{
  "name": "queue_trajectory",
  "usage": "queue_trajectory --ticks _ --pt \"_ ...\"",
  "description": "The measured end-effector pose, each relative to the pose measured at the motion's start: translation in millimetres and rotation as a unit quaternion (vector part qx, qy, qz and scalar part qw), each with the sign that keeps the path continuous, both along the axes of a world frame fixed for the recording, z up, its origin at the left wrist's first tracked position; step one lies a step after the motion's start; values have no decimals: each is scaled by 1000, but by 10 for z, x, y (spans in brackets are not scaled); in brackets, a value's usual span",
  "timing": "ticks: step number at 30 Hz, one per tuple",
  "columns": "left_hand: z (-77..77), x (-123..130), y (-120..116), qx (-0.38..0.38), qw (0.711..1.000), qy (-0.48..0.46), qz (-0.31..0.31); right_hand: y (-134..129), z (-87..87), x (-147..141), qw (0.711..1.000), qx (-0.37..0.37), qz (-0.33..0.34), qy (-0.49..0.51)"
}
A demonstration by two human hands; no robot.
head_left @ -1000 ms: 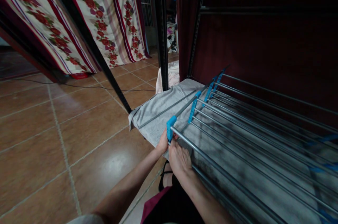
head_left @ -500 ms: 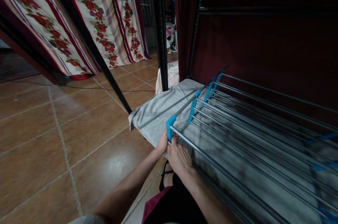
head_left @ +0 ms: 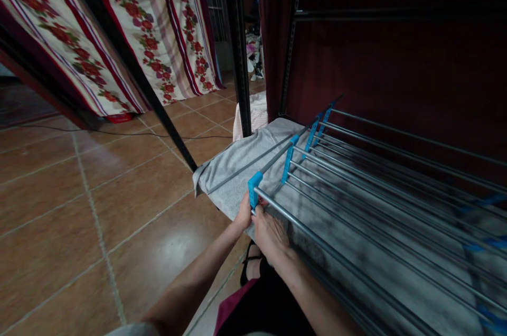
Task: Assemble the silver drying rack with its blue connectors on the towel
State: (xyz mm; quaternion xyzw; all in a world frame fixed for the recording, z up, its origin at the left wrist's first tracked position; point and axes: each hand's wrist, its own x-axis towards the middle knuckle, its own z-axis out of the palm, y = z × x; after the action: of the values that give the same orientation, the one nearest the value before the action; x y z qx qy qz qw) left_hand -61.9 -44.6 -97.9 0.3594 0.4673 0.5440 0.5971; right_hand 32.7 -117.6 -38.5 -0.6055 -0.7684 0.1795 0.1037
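Observation:
A metal rack [head_left: 336, 183] with silvery bars and blue plastic connectors lies on a grey cloth [head_left: 241, 167]. At its near left corner is a blue corner connector [head_left: 253, 188]. My left hand [head_left: 243, 213] is closed around the lower left side of that connector. Against its lower right side, my right hand [head_left: 269, 230] has its fingers bent round a bar end at the connector's base. Both hands are close together, and their fingertips are partly hidden by the connector and by each other.
Black metal posts [head_left: 243, 72] rise at the cloth's far left corner and near left edge. A floral curtain [head_left: 150, 35] hangs at the back left above the tiled floor [head_left: 51, 209], where a thin cable [head_left: 119, 131] runs. A dark red cloth [head_left: 376, 72] hangs behind the rack.
The view has shifted very slightly. Both hands stay at the blue corner connector, with my right fingers moved a little.

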Motion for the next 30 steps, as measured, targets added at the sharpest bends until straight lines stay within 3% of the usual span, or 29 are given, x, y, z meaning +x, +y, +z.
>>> queue_trajectory --ticks 10,22,30 --pt "83 24 -13 -18 1000 0 -25 34 -127 205 999 -26 25 -1" --pt "-44 165 1 -35 996 -73 43 40 -122 209 997 -41 -19 56" --pt "30 226 -92 -34 996 -66 53 1 -142 269 998 -7 -27 61"
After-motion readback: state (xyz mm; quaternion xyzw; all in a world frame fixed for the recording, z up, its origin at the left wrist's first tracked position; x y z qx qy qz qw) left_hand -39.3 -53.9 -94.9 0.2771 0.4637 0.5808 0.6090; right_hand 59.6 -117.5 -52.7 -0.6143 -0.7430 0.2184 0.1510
